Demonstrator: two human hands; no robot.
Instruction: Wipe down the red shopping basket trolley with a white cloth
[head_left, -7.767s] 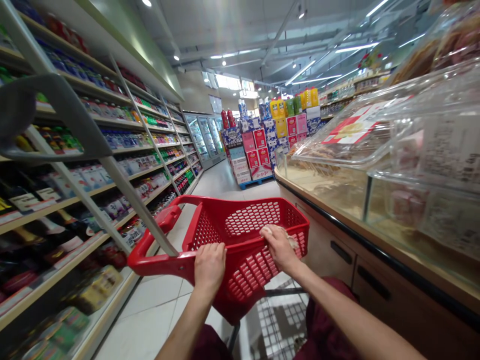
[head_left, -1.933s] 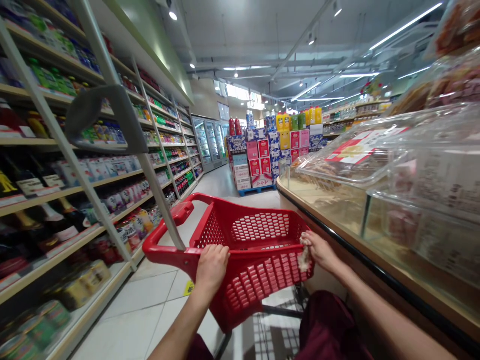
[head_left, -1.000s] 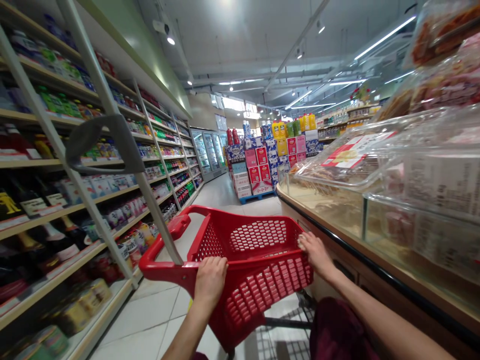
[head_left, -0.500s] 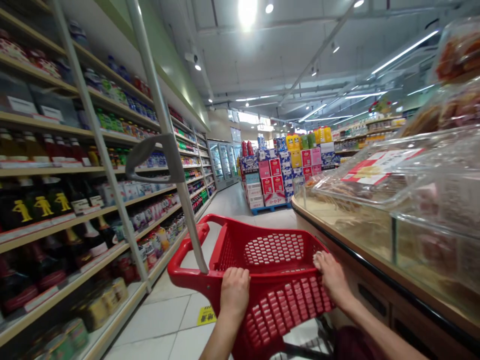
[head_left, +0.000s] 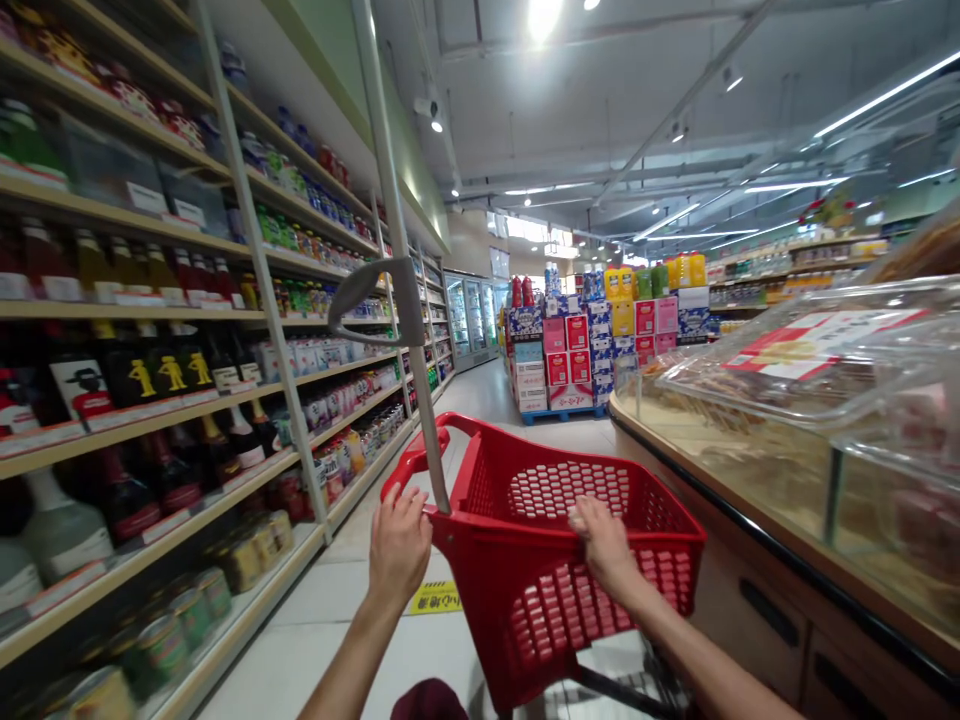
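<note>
A red plastic shopping cart (head_left: 487, 590) stands in front of me, seen from its side, with a lattice basket and a grey metal pole rising at its left end. At the handle end, my left hand (head_left: 400, 540) has its fingers closed over the red frame near the pole's foot. My right hand (head_left: 606, 545) is closed over the near rim of the basket. Something small and whitish shows at its fingertips, too small to make out. The visible part of the basket holds nothing. A grey plastic loop (head_left: 375, 305) is fixed on the pole.
Shelves (head_left: 296, 380) with bottles and cans line the left side. At right, a counter (head_left: 720, 510) bears clear food boxes (head_left: 817, 350). Stacked cartons (head_left: 568, 360) stand on a blue pallet ahead. A yellow floor sticker (head_left: 435, 598) lies left of the cart.
My left hand has shifted left from the near rim to the handle end. My right hand has moved left along the rim from the far right corner. The view has turned left.
</note>
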